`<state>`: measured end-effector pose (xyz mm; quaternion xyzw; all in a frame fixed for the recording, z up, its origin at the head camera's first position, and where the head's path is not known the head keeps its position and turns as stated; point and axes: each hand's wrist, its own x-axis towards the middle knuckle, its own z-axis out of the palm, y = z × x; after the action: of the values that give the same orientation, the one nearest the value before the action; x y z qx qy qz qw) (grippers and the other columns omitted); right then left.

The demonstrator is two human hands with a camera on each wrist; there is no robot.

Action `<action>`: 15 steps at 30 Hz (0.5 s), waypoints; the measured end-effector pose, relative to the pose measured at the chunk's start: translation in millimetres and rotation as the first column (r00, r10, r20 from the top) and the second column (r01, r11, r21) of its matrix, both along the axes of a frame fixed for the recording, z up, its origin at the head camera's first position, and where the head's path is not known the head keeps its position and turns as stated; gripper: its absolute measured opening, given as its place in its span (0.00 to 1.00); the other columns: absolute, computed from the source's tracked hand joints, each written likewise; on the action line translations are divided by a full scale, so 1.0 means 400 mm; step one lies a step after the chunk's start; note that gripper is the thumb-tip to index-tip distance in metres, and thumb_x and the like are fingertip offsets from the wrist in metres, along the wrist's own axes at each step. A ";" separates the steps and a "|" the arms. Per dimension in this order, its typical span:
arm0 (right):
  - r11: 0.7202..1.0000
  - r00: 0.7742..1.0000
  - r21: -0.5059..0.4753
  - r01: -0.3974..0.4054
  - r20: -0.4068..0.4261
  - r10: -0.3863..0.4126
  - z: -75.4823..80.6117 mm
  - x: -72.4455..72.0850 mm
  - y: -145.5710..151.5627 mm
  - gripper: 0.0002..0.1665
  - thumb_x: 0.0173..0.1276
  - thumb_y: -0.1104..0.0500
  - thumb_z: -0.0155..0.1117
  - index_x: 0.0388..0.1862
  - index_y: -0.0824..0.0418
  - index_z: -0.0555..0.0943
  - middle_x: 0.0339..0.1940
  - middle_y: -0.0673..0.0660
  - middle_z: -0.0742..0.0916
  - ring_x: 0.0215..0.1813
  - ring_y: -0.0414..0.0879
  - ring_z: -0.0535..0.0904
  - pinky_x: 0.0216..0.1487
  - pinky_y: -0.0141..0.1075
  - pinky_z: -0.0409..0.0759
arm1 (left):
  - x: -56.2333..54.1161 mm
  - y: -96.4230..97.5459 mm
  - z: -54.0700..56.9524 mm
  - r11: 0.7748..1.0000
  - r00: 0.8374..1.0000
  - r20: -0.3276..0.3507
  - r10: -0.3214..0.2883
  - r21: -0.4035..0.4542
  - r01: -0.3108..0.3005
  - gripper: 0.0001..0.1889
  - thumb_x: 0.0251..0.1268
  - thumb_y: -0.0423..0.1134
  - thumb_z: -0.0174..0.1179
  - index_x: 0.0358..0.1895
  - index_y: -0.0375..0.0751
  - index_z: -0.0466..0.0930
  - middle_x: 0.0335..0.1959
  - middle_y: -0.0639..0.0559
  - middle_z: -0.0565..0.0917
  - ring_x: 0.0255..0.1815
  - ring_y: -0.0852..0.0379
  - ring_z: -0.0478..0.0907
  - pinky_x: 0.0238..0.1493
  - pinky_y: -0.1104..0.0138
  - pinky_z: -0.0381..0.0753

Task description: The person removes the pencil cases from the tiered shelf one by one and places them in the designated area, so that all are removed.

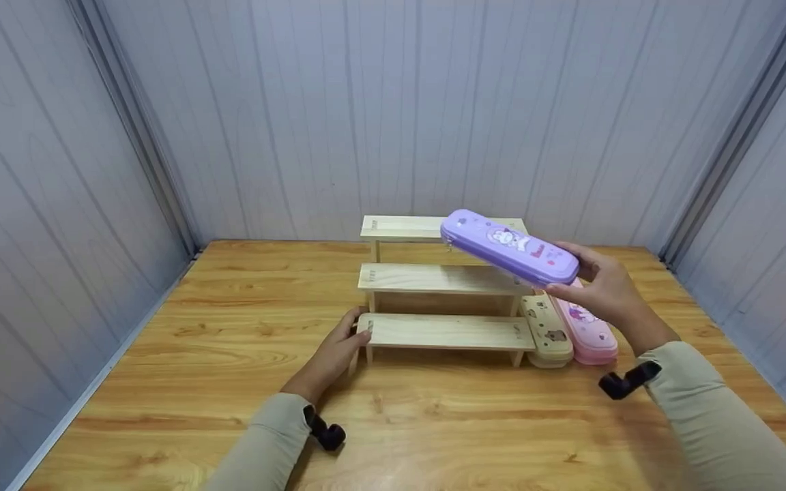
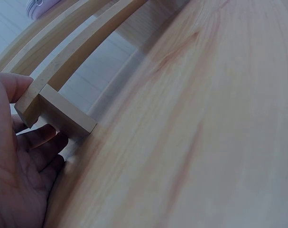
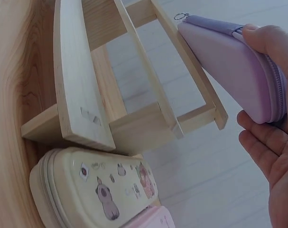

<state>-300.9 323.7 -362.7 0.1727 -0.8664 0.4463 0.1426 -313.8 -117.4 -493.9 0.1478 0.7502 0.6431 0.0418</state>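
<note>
A purple zippered pencil case (image 1: pixel 509 247) with a cartoon print is held up by my right hand (image 1: pixel 601 283), which grips its near right end between thumb and fingers. The case hangs tilted over the upper right part of a three-step wooden rack (image 1: pixel 447 331), overlapping the top and middle boards in the head view. My left hand (image 1: pixel 338 348) pinches the left end of the rack's lowest board, thumb on top (image 2: pixel 18 84) and the other fingers below. In the right wrist view the zipper side of the purple case (image 3: pixel 229 66) shows, with a small ring at its far end.
Right of the rack, a cream pencil case (image 1: pixel 548 334) with animal prints lies on the wooden table (image 1: pixel 229 382), beside a pink pencil case (image 1: pixel 592 335). Pale panel walls (image 1: pixel 393 102) stand behind and at both sides of the table.
</note>
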 end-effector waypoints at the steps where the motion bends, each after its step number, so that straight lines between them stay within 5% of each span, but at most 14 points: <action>1: 1.000 1.000 0.002 0.006 -0.010 -0.006 -0.002 0.004 0.008 0.46 0.57 0.59 0.81 0.73 0.62 0.71 0.66 0.67 0.79 0.55 0.31 0.77 0.54 0.19 0.73 | 0.000 0.000 0.000 1.000 1.000 -0.002 -0.002 -0.002 0.002 0.26 0.77 0.31 0.48 0.75 0.32 0.59 0.75 0.32 0.62 0.73 0.36 0.62 0.72 0.47 0.61; 15: 0.990 0.989 0.005 0.138 -0.052 -0.138 -0.030 0.050 0.114 0.44 0.60 0.59 0.79 0.73 0.66 0.71 0.61 0.68 0.80 0.49 0.26 0.77 0.48 0.17 0.74 | -0.008 0.002 -0.006 1.000 1.000 0.005 -0.013 -0.012 0.013 0.27 0.77 0.33 0.49 0.76 0.35 0.58 0.74 0.31 0.62 0.73 0.37 0.62 0.71 0.47 0.61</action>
<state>-280.9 369.1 -374.6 0.1242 -0.8743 0.4270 0.1945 -317.0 -116.8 -496.4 0.1508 0.7530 0.6387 0.0487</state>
